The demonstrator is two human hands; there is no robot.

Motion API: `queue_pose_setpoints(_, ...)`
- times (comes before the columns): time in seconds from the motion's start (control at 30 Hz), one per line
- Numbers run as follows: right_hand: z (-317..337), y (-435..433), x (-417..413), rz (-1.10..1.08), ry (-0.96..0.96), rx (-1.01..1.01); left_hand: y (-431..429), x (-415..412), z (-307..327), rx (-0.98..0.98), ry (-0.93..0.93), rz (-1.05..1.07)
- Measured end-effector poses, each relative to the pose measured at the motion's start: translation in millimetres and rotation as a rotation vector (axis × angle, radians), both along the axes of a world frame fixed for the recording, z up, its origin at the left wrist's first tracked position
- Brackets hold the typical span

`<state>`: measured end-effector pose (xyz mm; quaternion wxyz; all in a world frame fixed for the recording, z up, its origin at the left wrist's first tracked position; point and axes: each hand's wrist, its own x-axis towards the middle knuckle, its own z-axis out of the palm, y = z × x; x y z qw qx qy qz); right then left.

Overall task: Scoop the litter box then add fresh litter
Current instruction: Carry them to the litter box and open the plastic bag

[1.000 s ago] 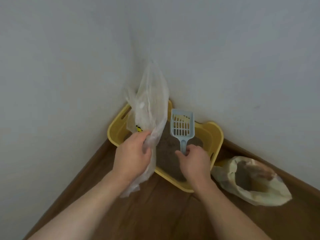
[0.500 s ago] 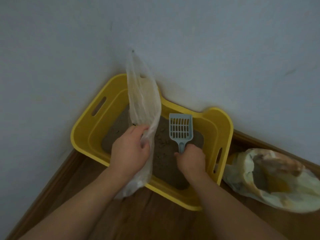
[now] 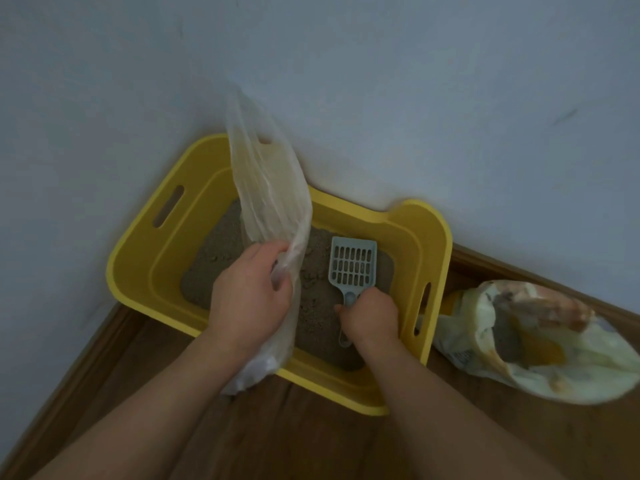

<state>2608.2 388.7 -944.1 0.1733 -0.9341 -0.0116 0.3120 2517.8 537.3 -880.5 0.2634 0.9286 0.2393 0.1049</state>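
A yellow litter box point(image 3: 138, 254) with slotted handles sits in the room's corner, holding brownish litter point(image 3: 214, 254). My left hand point(image 3: 247, 299) grips a thin clear plastic bag point(image 3: 270, 195) that stands up over the box's middle. My right hand point(image 3: 372, 318) holds the handle of a pale blue slotted scoop point(image 3: 352, 265), whose head lies just above or on the litter at the right side. An open cream and orange litter bag point(image 3: 540, 344) lies on the floor to the right of the box.
White walls point(image 3: 381, 81) meet behind the box. A wooden baseboard point(image 3: 519, 268) runs along both walls. Brown wooden floor point(image 3: 329, 445) spreads in front of the box, between my forearms.
The view has tipped down and closer, so the whole box shows. My right hand has lowered the scoop toward the litter. The left hand keeps the plastic bag.
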Motion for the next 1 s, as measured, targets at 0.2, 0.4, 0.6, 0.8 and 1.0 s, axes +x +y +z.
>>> queue_pose_setpoints(0.2, 18, -4, -5, -0.046, -0.104, 0.100, 1, -9, 11, 0.008, -0.012, 0.002)
queue_pose_setpoints(0.4, 55, -16, -23, 0.011, -0.274, 0.200, 0, -30, 41, 0.022, -0.037, 0.001)
queue_pose_setpoints(0.6, 127, -5, -39, 0.166, -0.460, 0.420, -1, -70, 87, 0.075, -0.135, -0.043)
queue_pose_setpoints(0.8, 207, 39, -56, 0.483, -0.519, 0.689, 6, -117, 133, -0.007, -0.305, 0.069)
queue_pose_setpoints(1.0, 224, 88, -85, 0.569, -0.282, 1.019, 25, -187, 143, 0.109, -0.348, 0.152)
